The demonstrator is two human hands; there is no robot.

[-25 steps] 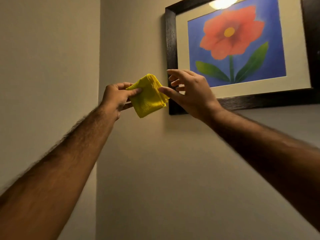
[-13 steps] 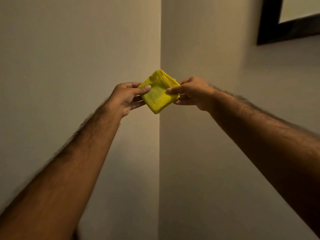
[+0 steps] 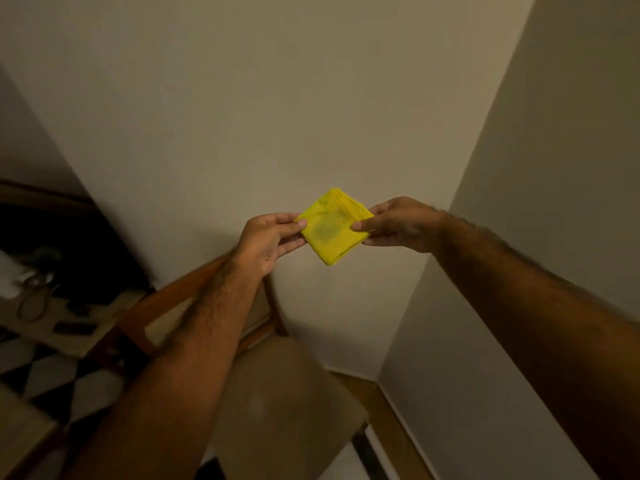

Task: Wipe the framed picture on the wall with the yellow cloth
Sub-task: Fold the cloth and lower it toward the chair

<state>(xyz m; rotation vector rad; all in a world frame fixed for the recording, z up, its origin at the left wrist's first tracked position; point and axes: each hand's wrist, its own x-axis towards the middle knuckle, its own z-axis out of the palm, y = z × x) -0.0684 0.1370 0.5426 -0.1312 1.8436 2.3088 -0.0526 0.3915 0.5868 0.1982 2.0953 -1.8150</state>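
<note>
A folded yellow cloth [image 3: 331, 227] hangs in the air in front of a wall corner, with a grey smudge on its upper face. My left hand [image 3: 266, 239] pinches its left corner between thumb and fingers. My right hand [image 3: 398, 223] pinches its right corner the same way. The framed picture is out of view.
A wooden chair [image 3: 284, 386] with a beige seat stands below my arms, against the wall. At the left a table [image 3: 52, 323] carries scissors and small dark items, above a black-and-white checkered floor [image 3: 52, 379]. The wall corner [image 3: 446, 220] runs down just right of the cloth.
The view has swung down and left, so the picture has left the frame and the chair and table have come in. My right hand took hold of the cloth; both hands grip it now.
</note>
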